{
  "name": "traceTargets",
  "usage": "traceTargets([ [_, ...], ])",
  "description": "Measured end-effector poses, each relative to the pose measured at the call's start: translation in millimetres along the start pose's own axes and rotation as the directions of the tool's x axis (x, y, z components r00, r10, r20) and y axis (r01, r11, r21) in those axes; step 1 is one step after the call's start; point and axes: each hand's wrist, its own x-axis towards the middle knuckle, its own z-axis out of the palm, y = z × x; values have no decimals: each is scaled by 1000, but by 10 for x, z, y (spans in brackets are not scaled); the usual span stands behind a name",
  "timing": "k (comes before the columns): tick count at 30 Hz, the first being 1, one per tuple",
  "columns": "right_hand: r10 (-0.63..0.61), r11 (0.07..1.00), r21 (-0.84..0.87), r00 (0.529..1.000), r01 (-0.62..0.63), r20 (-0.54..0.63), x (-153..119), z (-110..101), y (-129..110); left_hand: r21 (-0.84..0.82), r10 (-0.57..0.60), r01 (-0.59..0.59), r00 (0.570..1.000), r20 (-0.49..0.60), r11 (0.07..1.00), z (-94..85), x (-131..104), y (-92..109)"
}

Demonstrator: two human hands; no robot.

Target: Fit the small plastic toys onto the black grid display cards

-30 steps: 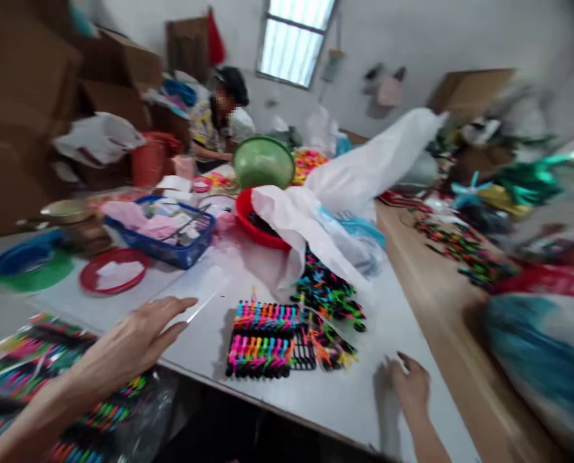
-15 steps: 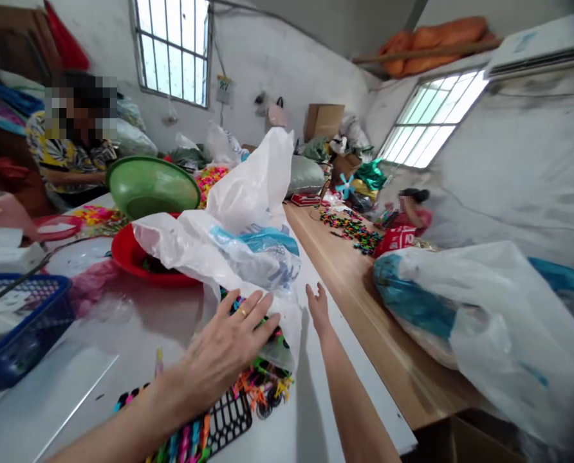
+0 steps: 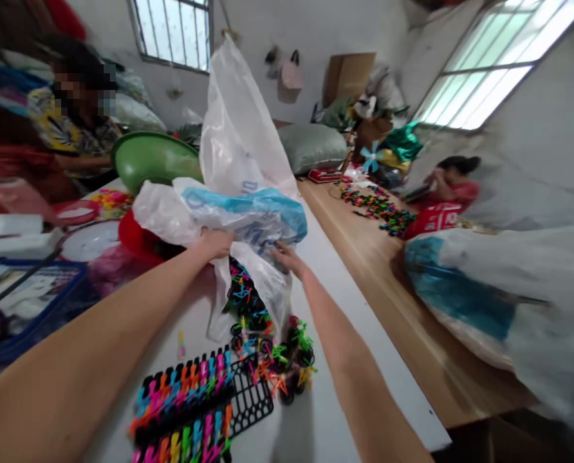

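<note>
My two bare arms, seen from above, reach forward and converge. My left forearm (image 3: 118, 328) enters at lower left and rises diagonally to the right; my left hand (image 3: 216, 244) is turned back uppermost, its fingers curled under in a grip, their tips hidden. My right forearm (image 3: 349, 360), entering from the lower edge, slants up to the left. My right hand (image 3: 291, 260) lies slightly lower than the left and apart from it, its fingers (image 3: 281, 249) pointing inward; their degree of closure is unclear.
</note>
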Motion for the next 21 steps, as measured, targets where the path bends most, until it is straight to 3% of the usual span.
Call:
traceTargets([
  [3,75,995,64,997,-75,-2,-410,-310,118,0,-35,35,999,-13,999,-49,37,-208],
  [6,113,992,60,992,-110,-51,-1190,-539,335,13,-24,24,1000,-15,1000,-1,47,-274],
  [9,133,985,-97,986,-143,-101,-2029,-533,565,31,14,-14,1000,18,999,118,14,-207],
  [11,121,972,-192,989,-136,-86,-2403,-430,662,43,38,-40,999,33,998,177,-38,-142],
  [14,87,959,-264,994,-101,-67,-2572,-263,703,55,102,-104,994,38,993,135,-222,-88],
  [16,58,949,-306,996,-75,-63,-2513,-186,681,72,230,-228,973,-19,971,26,-484,-60],
  [19,23,923,-383,999,-29,-22,-2403,-132,612,62,369,-365,899,-238,929,-103,-1155,121],
  [21,7,911,-413,1000,-12,-12,-2403,-131,553,-50,291,-332,883,-369,942,-50,-1719,390],
])
